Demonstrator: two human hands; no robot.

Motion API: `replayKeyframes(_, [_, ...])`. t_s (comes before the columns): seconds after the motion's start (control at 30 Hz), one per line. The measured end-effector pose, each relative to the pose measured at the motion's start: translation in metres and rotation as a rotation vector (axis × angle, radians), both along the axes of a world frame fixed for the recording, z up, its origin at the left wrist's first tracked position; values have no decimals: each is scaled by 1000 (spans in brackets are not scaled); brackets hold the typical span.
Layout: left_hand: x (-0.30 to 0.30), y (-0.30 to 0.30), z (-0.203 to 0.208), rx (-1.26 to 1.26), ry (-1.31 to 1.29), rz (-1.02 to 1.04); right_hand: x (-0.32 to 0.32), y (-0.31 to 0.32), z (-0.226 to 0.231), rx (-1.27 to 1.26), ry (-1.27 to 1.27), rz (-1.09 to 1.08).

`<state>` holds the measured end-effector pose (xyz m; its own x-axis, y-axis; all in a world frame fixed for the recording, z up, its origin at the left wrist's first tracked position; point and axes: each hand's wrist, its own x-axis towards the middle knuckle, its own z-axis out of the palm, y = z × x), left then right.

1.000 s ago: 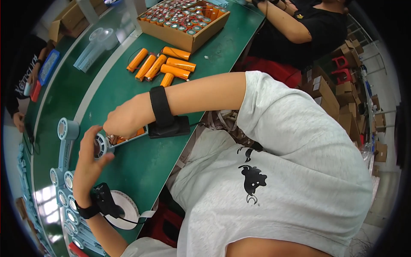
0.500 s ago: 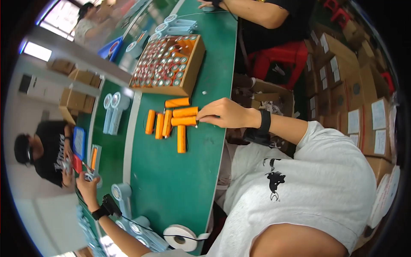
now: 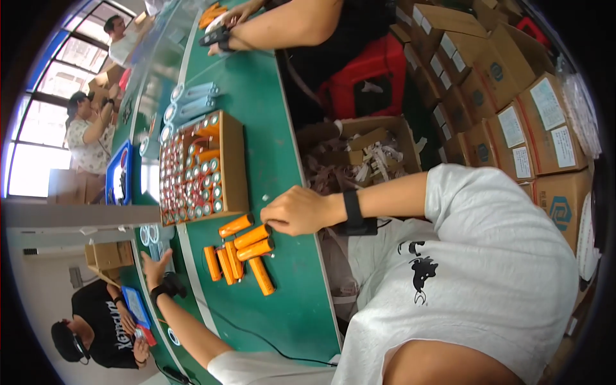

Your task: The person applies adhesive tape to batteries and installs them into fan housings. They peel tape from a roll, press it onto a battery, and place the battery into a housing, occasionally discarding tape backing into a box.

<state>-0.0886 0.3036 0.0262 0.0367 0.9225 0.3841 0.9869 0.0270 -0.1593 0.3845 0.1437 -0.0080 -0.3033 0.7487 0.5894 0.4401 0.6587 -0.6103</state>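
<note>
My right hand [image 3: 298,210] is closed, its fingertips pinched against the end of an orange cylindrical battery [image 3: 252,236] at the top right of a small pile. Several more orange batteries, such as one upright battery [image 3: 262,276], lie loosely together on the green table [image 3: 282,314]. Some show short dark wires. At the left, my left hand [image 3: 156,268] reaches over the table with thumb and fingers spread and nothing in them. Just beyond its fingertips lie pale blue handheld fan bodies [image 3: 163,245] with round heads.
A cardboard box [image 3: 235,167] full of batteries stands beyond the pile, more pale blue fan bodies [image 3: 192,106] behind it. Co-workers sit across and at the far end. A scrap carton [image 3: 410,144] and red stool [image 3: 369,80] are right of the table. A black cable [image 3: 256,337] crosses it.
The view has turned, so the table contents appear shifted. My left hand has left a pale blue fan part and opened near other fans. My right hand stays at the batteries, which lie slightly rearranged.
</note>
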Motion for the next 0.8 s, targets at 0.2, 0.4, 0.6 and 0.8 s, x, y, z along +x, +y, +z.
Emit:
replayKeyframes(0.2, [100, -36, 32, -229, -324, 319, 7, -2, -7, -48, 1, 7])
replayKeyframes(0.4, [101, -186, 73, -167, -365, 352, 2, 3, -7, -54, 105, 6])
replayKeyframes(0.6, [166, -282, 48, -183, -346, 540, 5, 13, -9, -8, 115, 41])
replayKeyframes(0.8, [190, -305, 30, 9, 73, 342, 20, 11, -7, 7, 255, 279])
